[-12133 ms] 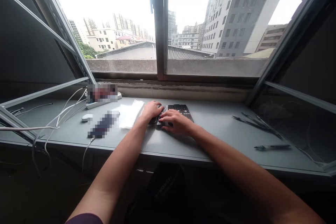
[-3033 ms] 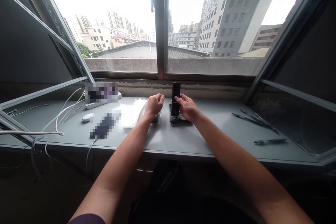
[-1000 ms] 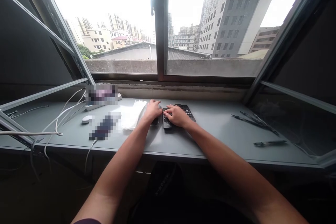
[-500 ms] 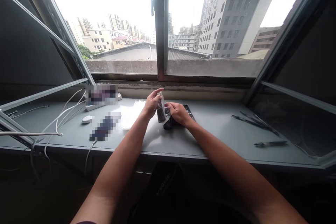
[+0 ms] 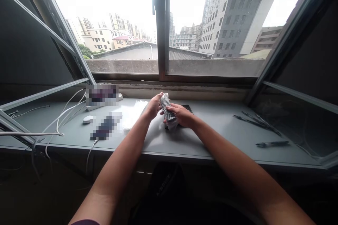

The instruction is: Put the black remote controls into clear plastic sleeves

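A dark object in a clear plastic bag (image 5: 167, 108) is held above the grey table. My left hand (image 5: 154, 106) grips its upper left side, fingers closed round it. My right hand (image 5: 181, 114) holds the bagged object from the right, with the thumb on top and fingers beneath. Behind and under my right hand, black remotes (image 5: 188, 108) lie on the table, mostly hidden. Loose plastic hangs below the object. What is inside the bag is too small to name.
White plastic bags (image 5: 134, 114) lie left of my hands. Farther left are a white mouse (image 5: 87, 120), cables (image 5: 56, 121), a white power strip (image 5: 120, 97) and two blurred items. Several pens (image 5: 257, 123) lie at the right. The table's front edge (image 5: 174, 154) runs beneath my forearms.
My right hand has left the remote on the table and taken hold of the bagged object. The bag has turned and shifted slightly right, now between both hands.
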{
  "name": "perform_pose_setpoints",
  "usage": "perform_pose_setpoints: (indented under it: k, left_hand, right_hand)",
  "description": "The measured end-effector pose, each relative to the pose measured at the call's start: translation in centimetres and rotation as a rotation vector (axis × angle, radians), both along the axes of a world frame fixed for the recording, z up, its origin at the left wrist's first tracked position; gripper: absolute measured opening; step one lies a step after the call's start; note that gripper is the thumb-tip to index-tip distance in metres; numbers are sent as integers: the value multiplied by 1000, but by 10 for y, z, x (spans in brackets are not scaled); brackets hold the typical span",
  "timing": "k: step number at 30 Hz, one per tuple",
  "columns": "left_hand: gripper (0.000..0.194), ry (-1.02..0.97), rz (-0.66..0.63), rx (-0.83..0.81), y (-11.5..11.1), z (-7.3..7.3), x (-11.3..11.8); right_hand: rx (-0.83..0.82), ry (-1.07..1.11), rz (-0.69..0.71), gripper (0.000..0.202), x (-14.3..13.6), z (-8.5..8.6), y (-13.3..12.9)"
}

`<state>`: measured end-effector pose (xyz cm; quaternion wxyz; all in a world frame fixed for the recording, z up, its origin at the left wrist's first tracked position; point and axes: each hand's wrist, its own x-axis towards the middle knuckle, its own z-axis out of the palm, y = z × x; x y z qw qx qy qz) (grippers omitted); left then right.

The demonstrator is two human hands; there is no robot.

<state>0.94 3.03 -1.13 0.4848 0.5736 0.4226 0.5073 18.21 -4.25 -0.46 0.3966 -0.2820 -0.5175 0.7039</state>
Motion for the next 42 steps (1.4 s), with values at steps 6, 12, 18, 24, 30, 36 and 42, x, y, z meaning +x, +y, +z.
perform_pose_setpoints:
  k: [6,12,18,24,30,36,42]
  left_hand:
    - [49,-137,-99,-84,-3,3,-6]
    - [47,-230,-66,-158,0,6,-11]
    - [43,-373,-28,-200,0,6,-10]
    - [40,-417,19,-208,-3,8,-9]
    - [42,-420,-73,-158,-6,7,-5]
    - [47,-369,-95,-210,-5,7,-7]
    - [46,-412,-59,-133,-8,12,-9]
  right_hand:
    - [-47,-69,92,32,3,5,-7]
    - [-43,-106,159,41,7,6,-10]
    - [-57,-121,168,47,6,3,-7]
    - [-61,-88,159,43,5,1,-7]
    - [-80,-30,109,29,3,-1,-5]
    - [-69,1,83,22,2,-3,-4]
    - [-118,-46,151,26,4,1,-6]
